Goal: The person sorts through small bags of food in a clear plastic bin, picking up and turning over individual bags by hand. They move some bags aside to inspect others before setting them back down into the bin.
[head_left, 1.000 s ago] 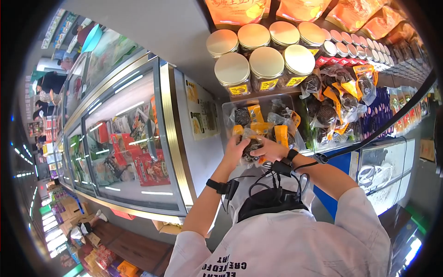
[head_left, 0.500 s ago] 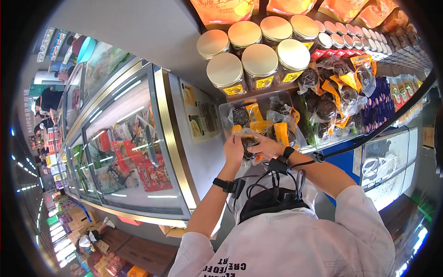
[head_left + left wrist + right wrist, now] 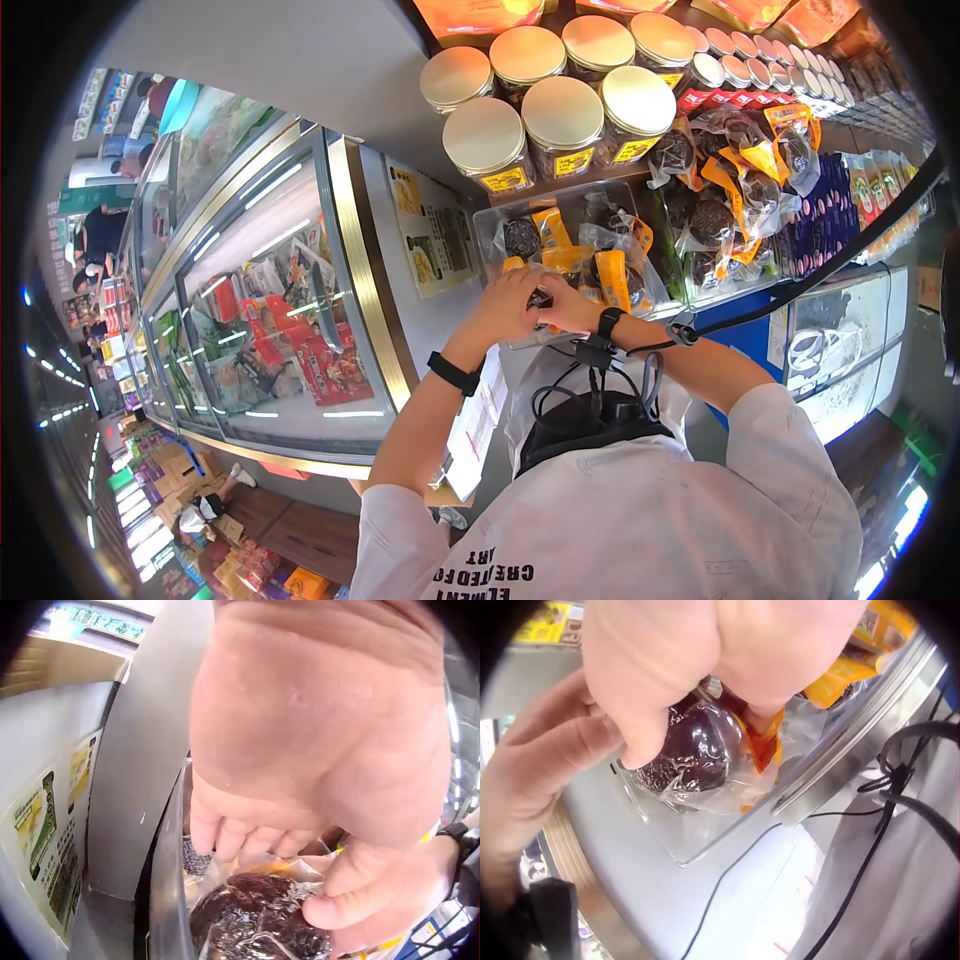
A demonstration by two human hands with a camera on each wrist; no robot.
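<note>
Both hands are at a round, dark vacuum-packed food (image 3: 697, 750) in clear film with an orange label, over the near side of a clear plastic tub (image 3: 481, 230). My right hand (image 3: 578, 308) grips it from above, thumb on the film, other fingers by the orange label. My left hand (image 3: 497, 310) holds its other side, fingers curled around the pack's far edge in the left wrist view. The pack's glossy dark top (image 3: 255, 915) shows below the left palm; in the head view the hands mostly cover it. Similar packs (image 3: 555, 228) lie in the tub.
Gold-lidded jars (image 3: 563, 113) stand behind the tub. Right of it is a heap of more dark packs (image 3: 712, 218). A glass-fronted cooler (image 3: 270, 300) rises on the left. A black cable (image 3: 800, 295) crosses at the right, and loose wires hang at the waist.
The left hand has come in over the pack and turned its wrist, hiding more of the pack and the wrist device. The right hand stays on it. The head view has shifted slightly.
</note>
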